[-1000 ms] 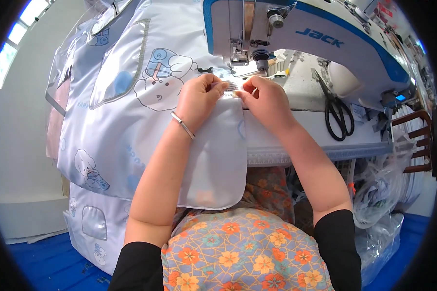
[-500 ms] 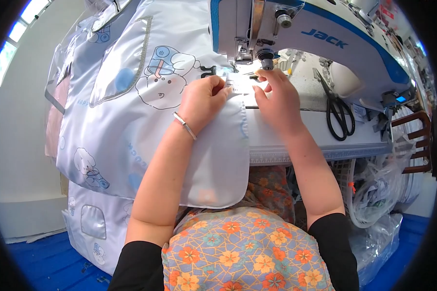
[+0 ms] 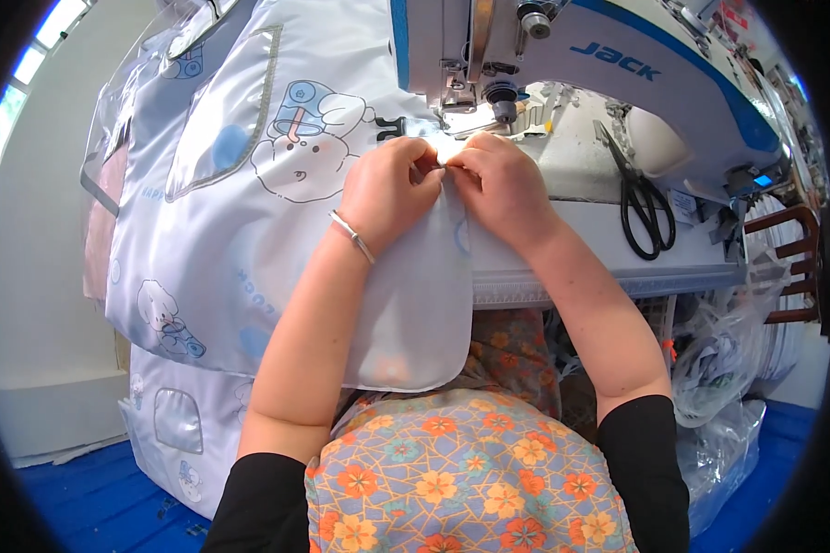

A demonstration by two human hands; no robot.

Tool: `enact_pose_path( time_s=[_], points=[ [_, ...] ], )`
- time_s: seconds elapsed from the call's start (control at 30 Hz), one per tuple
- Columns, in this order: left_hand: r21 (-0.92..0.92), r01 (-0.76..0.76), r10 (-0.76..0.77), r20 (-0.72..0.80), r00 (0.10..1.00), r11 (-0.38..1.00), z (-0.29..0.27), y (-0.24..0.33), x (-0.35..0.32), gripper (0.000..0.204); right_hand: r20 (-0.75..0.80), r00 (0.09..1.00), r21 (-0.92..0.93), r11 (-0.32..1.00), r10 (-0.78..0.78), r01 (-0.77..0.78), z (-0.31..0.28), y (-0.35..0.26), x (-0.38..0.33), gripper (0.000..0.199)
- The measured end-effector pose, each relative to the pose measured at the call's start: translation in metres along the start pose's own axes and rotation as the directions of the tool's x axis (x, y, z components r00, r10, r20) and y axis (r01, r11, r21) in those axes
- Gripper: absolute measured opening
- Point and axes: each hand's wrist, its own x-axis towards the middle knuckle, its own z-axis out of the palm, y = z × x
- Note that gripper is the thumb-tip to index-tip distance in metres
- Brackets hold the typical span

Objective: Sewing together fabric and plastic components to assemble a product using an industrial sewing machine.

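A white printed fabric piece with blue-and-white cartoon figures hangs over the table's front edge. My left hand is closed, thumb and finger pinching the fabric's edge just in front of the sewing machine's presser foot. Touching it almost fingertip to fingertip, my right hand pinches the same edge, where a small white label shows partly. The fingers and glare hide most of the label. Beyond my left hand, a black plastic buckle lies against the fabric.
The white-and-blue sewing machine arches over the work. Black-handled scissors lie on the table to the right. Clear plastic bags hang below the right side. More printed fabric drapes down at the left.
My right hand has moved left and closed on the fabric edge beside my left hand. The label, earlier spread flat between them, is now mostly covered by fingers.
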Motion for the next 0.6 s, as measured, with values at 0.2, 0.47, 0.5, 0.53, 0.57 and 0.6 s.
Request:
enact_pose_path(
  time_s=[0.2, 0.47, 0.5, 0.53, 0.57, 0.6],
  points=[
    [-0.001, 0.031, -0.031, 0.037, 0.999, 1.000, -0.0025, 0.0016, 0.0008, 0.015, 0.009, 1.000, 0.001, 1.000, 0.005, -0.005, 0.0011, 0.0002, 0.0007, 0.005],
    [-0.020, 0.089, -0.088, 0.043, 0.995, 0.996, -0.0004, -0.0010, 0.0011, 0.015, 0.004, 1.000, -0.018, 1.000, 0.002, -0.002, 0.0008, -0.0009, 0.0012, 0.005],
    [-0.026, 0.085, -0.084, 0.054, 0.995, 0.996, -0.0001, -0.0013, 0.0012, 0.015, 0.008, 1.000, -0.018, 1.000, 0.005, -0.005, 0.0013, -0.0009, 0.0015, 0.005],
    [-0.040, 0.084, -0.082, 0.049, 0.995, 0.996, -0.0002, -0.0018, 0.0014, 0.016, 0.013, 1.000, -0.019, 1.000, 0.008, -0.008, 0.0010, -0.0007, 0.0013, 0.005],
    [-0.047, 0.096, -0.094, 0.047, 0.995, 0.994, -0.0001, -0.0025, 0.0015, 0.016, 0.013, 1.000, -0.019, 1.000, 0.009, -0.008, 0.0011, -0.0006, 0.0010, 0.005],
    [-0.055, 0.084, -0.081, 0.046, 0.996, 0.995, -0.0001, -0.0031, 0.0017, 0.016, 0.020, 1.000, -0.020, 1.000, 0.013, -0.013, 0.0008, -0.0005, 0.0008, 0.005]
  ],
)
